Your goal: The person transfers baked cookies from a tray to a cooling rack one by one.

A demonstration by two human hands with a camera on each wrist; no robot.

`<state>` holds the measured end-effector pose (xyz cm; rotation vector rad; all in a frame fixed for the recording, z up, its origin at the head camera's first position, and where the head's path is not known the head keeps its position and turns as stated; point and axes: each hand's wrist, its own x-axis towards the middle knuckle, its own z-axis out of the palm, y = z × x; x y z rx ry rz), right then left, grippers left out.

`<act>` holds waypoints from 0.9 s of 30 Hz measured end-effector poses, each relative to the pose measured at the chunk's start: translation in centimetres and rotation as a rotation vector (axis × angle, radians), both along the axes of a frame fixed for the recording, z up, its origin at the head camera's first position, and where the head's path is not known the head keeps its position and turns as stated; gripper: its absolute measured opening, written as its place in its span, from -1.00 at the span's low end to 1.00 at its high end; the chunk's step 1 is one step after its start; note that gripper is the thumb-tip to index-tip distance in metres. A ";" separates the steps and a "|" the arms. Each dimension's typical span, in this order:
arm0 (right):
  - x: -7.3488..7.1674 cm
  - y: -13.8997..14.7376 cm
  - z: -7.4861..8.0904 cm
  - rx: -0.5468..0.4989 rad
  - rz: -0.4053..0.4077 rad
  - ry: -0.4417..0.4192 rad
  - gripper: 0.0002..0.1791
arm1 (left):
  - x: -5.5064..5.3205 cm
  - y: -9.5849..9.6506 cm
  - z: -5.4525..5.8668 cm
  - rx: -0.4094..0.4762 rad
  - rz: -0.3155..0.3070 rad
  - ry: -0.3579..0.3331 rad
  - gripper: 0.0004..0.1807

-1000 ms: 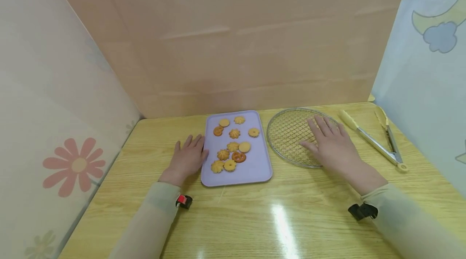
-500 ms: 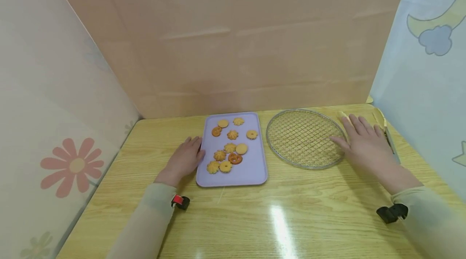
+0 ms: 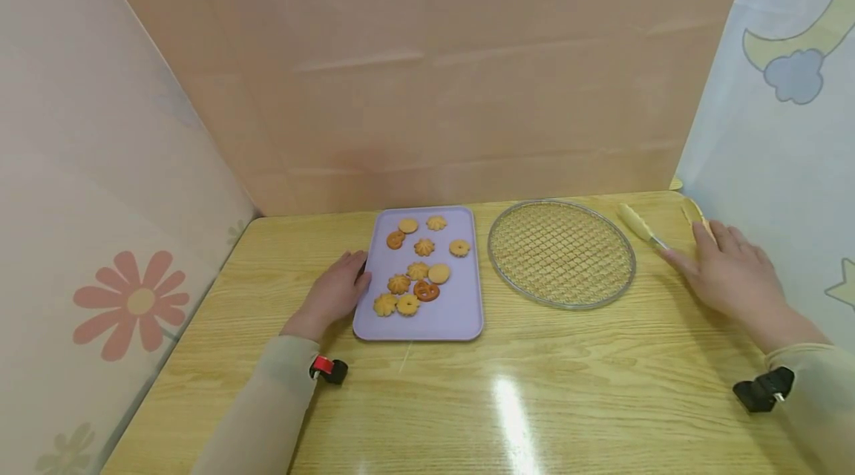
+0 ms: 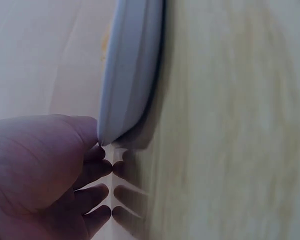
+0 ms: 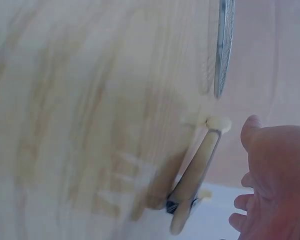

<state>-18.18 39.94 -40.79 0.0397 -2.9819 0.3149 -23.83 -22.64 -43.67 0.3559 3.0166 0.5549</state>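
At the left edge of a light purple tray (image 3: 461, 323) is my left hand (image 3: 330, 293). In the left wrist view its thumb (image 4: 82, 129) meets the rim of the tray (image 4: 130, 70), and the fingertips reach down to the tabletop. Several cookies and pretzels (image 3: 426, 291) lie on the tray. My right hand (image 3: 735, 274) hovers over a pair of tongs (image 3: 634, 223) with cream tips, hiding most of their length. A gap separates that hand (image 5: 280, 175) from the tongs (image 5: 195, 170) in the right wrist view; its fingers hold nothing.
A round wire mesh rack (image 3: 561, 256) lies on the wooden table (image 3: 568, 386) between the tray and the tongs. A tan backdrop (image 3: 434, 89) stands behind the table, with patterned panels at both sides.
My right hand has moved right, from over the mesh rack to over the tongs. The tray has slid slightly left together with my left hand.
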 end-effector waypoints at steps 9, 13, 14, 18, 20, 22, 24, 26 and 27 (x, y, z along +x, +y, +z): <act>0.0 1.4 -0.8 -0.059 -0.031 -0.056 0.04 | 0.2 0.3 0.2 0.069 0.034 -0.036 -0.37; 0.0 1.8 -1.2 -0.086 -0.047 -0.100 0.06 | 0.3 0.3 0.1 0.079 0.031 -0.035 -0.37; 0.0 1.9 -1.3 -0.093 -0.054 -0.113 0.07 | 0.2 0.3 0.1 0.081 0.030 -0.034 -0.37; -0.1 2.1 -1.6 -0.116 -0.062 -0.167 0.13 | 0.2 0.2 0.1 0.089 0.027 -0.032 -0.37; -0.2 2.1 -1.7 -0.118 -0.064 -0.186 0.16 | 0.2 0.1 0.0 0.092 0.025 -0.033 -0.37; -0.4 2.2 -1.8 -0.115 -0.065 -0.195 0.18 | 0.3 0.1 0.0 0.095 0.026 -0.036 -0.37; -0.5 2.2 -1.8 -0.104 -0.065 -0.186 0.18 | 0.3 0.1 0.0 0.098 0.026 -0.036 -0.37; -0.6 2.3 -1.9 -0.095 -0.068 -0.172 0.16 | 0.2 0.1 0.0 0.102 0.023 -0.037 -0.37; -0.6 2.3 -1.9 -0.088 -0.069 -0.163 0.15 | 0.2 0.1 0.0 0.105 0.023 -0.038 -0.36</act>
